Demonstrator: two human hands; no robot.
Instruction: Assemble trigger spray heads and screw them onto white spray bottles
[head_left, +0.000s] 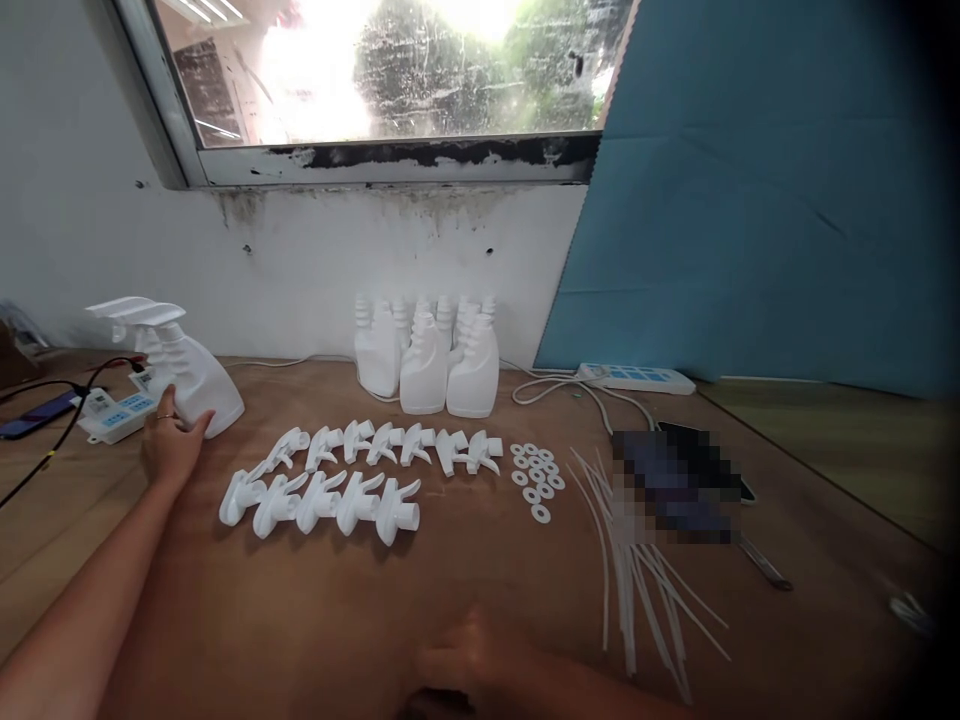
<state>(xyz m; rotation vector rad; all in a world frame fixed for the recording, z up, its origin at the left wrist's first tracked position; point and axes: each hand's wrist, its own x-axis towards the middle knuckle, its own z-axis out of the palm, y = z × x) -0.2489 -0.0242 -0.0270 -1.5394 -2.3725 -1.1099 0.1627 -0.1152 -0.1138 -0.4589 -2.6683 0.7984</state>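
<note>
At the left, my left hand (174, 440) grips the lower part of a white spray bottle (191, 375) that has its trigger head on and leans slightly. My right hand (476, 655) is low in the middle, blurred and dim, its fingers curled; what it holds, if anything, is hidden. Between the hands lie two rows of white trigger heads (322, 505). Small white rings (541, 514) are scattered right of them. Thin clear tubes (630, 600) lie in a loose bundle farther right. Several headless white bottles (472, 370) stand by the wall.
A white power strip (124, 415) with black cables and a phone (37, 415) are at the far left. Another power strip (637, 378) lies at the back right, with a white cable. A dark pixelated object (675, 485) and metal tweezers (765, 565) lie right of the tubes.
</note>
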